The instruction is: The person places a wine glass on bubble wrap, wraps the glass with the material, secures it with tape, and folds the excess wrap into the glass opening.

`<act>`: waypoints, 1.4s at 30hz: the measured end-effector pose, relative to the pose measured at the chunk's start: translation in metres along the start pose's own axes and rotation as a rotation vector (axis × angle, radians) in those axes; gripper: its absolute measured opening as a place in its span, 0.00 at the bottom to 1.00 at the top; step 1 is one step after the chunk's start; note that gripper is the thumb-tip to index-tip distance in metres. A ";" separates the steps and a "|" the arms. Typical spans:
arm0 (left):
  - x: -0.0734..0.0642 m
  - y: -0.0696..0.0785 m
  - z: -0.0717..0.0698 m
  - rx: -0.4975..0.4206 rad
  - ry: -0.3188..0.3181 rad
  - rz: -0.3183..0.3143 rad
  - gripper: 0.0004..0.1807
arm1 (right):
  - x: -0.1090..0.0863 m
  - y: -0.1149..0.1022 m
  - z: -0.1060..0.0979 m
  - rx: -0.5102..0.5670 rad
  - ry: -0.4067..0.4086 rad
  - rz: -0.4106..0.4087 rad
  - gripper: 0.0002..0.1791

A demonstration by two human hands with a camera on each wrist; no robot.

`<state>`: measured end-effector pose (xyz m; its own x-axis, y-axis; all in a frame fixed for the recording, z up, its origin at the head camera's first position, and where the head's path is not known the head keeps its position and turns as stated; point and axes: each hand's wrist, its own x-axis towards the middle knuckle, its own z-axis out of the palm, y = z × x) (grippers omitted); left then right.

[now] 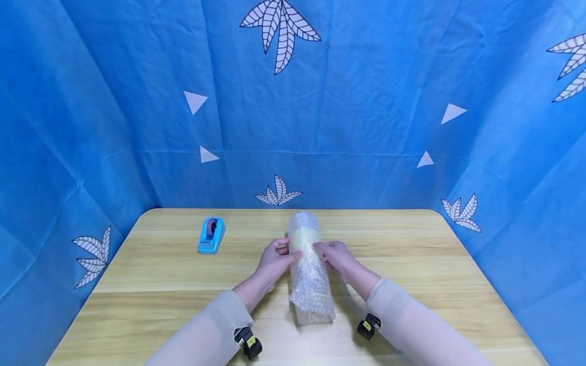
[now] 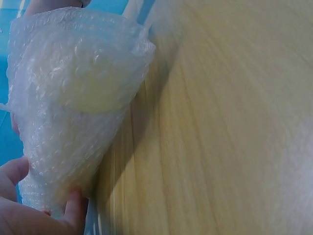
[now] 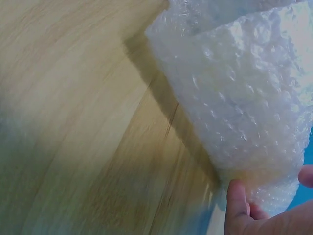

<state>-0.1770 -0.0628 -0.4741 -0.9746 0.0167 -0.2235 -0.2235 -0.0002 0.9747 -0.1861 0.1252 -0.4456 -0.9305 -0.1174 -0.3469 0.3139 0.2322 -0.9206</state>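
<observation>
A blue tape dispenser (image 1: pixel 210 245) sits toward the back left of the wood-grain counter (image 1: pixel 412 254), before blue cloth (image 1: pixel 366 101) printed with white leaves (image 1: pixel 285 40) and triangles (image 1: pixel 194 100).

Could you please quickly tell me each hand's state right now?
Left hand: holding the bubble-wrap roll by its left side.
Right hand: holding the same roll by its right side.

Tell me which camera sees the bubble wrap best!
The head view: the bubble wrap shows end to end. The left wrist view has it close, partly behind the left hand; the right wrist view crops it.
</observation>
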 end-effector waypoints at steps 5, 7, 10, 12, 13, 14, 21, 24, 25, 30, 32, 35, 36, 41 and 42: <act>0.000 -0.001 0.001 0.016 0.003 0.041 0.36 | 0.000 -0.001 0.002 -0.043 0.013 0.005 0.18; 0.000 -0.001 0.002 0.021 0.003 0.049 0.37 | 0.000 -0.001 0.004 -0.048 0.009 0.015 0.20; 0.000 0.000 0.002 0.026 0.001 0.048 0.36 | -0.001 -0.002 0.005 -0.067 0.004 0.024 0.22; 0.000 0.000 0.002 0.024 0.000 0.040 0.36 | -0.001 -0.003 0.006 -0.075 0.006 0.033 0.21; 0.000 0.000 0.003 0.025 0.000 0.040 0.36 | 0.000 -0.003 0.006 -0.082 0.009 0.036 0.20; 0.000 0.000 0.003 0.026 0.000 0.040 0.36 | 0.000 -0.003 0.007 -0.089 0.013 0.037 0.20; 0.000 -0.001 0.004 0.027 -0.008 0.046 0.37 | 0.001 -0.003 0.009 -0.156 0.039 0.051 0.23; 0.000 0.000 0.005 0.027 -0.012 0.054 0.37 | 0.001 -0.004 0.009 -0.185 0.051 0.066 0.25; -0.001 0.000 0.005 0.027 -0.014 0.058 0.37 | 0.001 -0.004 0.009 -0.197 0.057 0.068 0.26; 0.000 -0.001 0.006 0.034 -0.018 0.070 0.37 | 0.003 -0.003 0.010 -0.190 0.052 0.069 0.26; -0.001 0.000 0.007 0.044 -0.016 0.070 0.38 | 0.003 -0.002 0.010 -0.179 0.050 0.070 0.25; -0.001 0.000 0.007 0.062 -0.016 0.070 0.38 | 0.003 -0.001 0.010 -0.171 0.050 0.071 0.24; -0.001 0.000 0.007 0.068 -0.016 0.070 0.38 | 0.004 -0.001 0.010 -0.172 0.052 0.072 0.24; -0.001 0.000 0.007 0.079 -0.025 0.085 0.39 | 0.004 0.000 0.011 -0.184 0.064 0.072 0.25; -0.001 0.000 0.007 0.077 -0.028 0.086 0.39 | 0.005 -0.001 0.010 -0.190 0.067 0.070 0.26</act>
<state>-0.1759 -0.0554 -0.4736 -0.9891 0.0474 -0.1395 -0.1358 0.0744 0.9879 -0.1885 0.1145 -0.4486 -0.9202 -0.0314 -0.3902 0.3428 0.4166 -0.8420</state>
